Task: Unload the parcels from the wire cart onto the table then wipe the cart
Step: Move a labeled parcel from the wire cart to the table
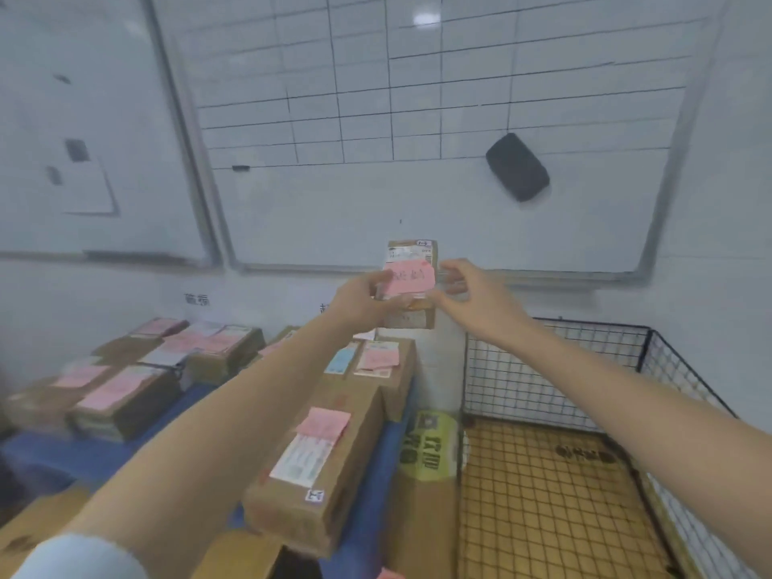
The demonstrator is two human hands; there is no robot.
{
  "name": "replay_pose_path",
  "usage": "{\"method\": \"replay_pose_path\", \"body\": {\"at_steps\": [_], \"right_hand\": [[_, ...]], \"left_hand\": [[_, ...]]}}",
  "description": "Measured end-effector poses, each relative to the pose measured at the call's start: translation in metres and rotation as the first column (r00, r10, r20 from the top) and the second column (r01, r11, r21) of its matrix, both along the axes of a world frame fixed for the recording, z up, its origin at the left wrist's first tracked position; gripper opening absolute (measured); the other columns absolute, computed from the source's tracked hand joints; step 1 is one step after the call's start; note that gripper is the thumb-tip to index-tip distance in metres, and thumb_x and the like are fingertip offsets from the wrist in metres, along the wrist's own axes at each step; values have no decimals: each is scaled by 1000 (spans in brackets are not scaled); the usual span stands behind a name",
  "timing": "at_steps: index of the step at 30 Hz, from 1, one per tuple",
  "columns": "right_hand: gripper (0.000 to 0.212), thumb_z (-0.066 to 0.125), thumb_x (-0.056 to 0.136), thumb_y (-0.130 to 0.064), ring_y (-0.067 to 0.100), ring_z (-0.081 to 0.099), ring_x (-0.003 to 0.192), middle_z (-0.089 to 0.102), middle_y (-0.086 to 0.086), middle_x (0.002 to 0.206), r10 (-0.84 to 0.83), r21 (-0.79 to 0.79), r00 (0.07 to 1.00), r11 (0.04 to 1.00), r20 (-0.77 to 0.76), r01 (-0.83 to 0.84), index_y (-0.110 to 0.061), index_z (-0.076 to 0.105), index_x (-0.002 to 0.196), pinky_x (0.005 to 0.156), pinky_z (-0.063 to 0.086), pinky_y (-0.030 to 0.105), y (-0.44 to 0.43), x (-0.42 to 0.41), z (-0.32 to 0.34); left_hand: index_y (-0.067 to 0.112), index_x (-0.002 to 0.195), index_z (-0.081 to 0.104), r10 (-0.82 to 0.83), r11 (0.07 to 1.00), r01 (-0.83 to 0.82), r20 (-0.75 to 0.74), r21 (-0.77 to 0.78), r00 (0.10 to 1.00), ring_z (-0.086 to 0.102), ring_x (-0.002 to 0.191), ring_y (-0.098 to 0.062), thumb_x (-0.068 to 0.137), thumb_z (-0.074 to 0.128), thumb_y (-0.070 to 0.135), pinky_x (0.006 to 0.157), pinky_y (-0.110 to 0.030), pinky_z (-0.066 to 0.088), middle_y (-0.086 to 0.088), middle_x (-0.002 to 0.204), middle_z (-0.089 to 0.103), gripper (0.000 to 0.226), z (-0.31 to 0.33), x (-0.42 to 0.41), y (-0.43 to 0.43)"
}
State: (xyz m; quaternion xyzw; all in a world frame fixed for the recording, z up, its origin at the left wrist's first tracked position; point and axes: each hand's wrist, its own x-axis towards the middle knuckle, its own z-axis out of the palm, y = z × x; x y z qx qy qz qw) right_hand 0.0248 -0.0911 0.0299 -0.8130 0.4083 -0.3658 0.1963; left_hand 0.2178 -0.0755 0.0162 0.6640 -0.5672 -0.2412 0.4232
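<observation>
A small brown cardboard parcel point(411, 319) bearing a pink paper note point(408, 280) is being held up before a white gridded board point(417, 194), being gripped on its left by the left hand point(361, 298) and on its right by the right hand point(470, 292) (fingers point(453, 267) curled round both edges). Below, brown labelled boxes point(334, 482) are being carried by a blue-covered table point(104, 453), just beside a black wire-mesh cart point(555, 361).

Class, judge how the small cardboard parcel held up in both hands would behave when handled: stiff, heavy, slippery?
Probably stiff: the small parcel shows straight box edges between the left hand and right hand. Likely light for its size, since fingertips alone seem to hold it raised. Its pink note is only paper and might peel or tear if rubbed.
</observation>
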Motion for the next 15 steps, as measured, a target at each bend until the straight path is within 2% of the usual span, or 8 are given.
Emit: {"method": "replay_pose_path", "body": {"at_steps": [2,3,8,11,12,15], "right_hand": [[54,62,90,-39,14,58,106,56,2,130,-28,12,1000,1000,15,27,-17,45,136,91,49,33,1,36,-5],[54,62,89,-40,14,58,105,56,3,130,-38,22,999,999,20,37,-17,46,136,89,49,31,1,53,-7],[61,63,88,-45,13,55,105,54,4,130,-34,70,999,997,22,32,-18,44,139,85,45,26,3,123,-11],[62,62,88,-46,15,53,111,52,5,133,-19,110,1000,994,2,18,-17,42,140,86,44,26,3,154,-15],[63,62,88,-45,16,53,113,51,5,134,-16,129,1000,992,-3,16,-17,41,140,88,45,28,1,164,-16],[61,63,89,-40,19,52,118,50,7,137,30,187,998,982,-46,-21,-14,40,139,92,45,30,-5,196,-27]], "left_hand": [[27,144,41,-22,1000,22,34,20,999,55,110,-18,82,74,40,77,-22,50,-1,137,49,72,0,35,1],[27,145,41,-27,999,26,47,20,999,55,113,-19,82,73,40,77,-22,49,-2,139,48,72,1,53,0],[24,146,39,-41,998,39,51,41,998,52,122,-22,82,73,40,91,-31,51,-5,144,46,74,0,124,-2],[22,146,39,-40,998,36,69,57,997,51,124,-22,83,72,38,66,-14,47,-7,145,45,73,-8,156,-3],[22,146,38,-33,997,29,64,67,997,50,125,-23,84,72,37,68,-15,47,-7,145,44,73,-10,166,-3],[22,145,40,-7,994,0,73,105,997,50,126,-25,84,71,40,96,-35,48,-7,145,45,71,-26,199,-4]]}}
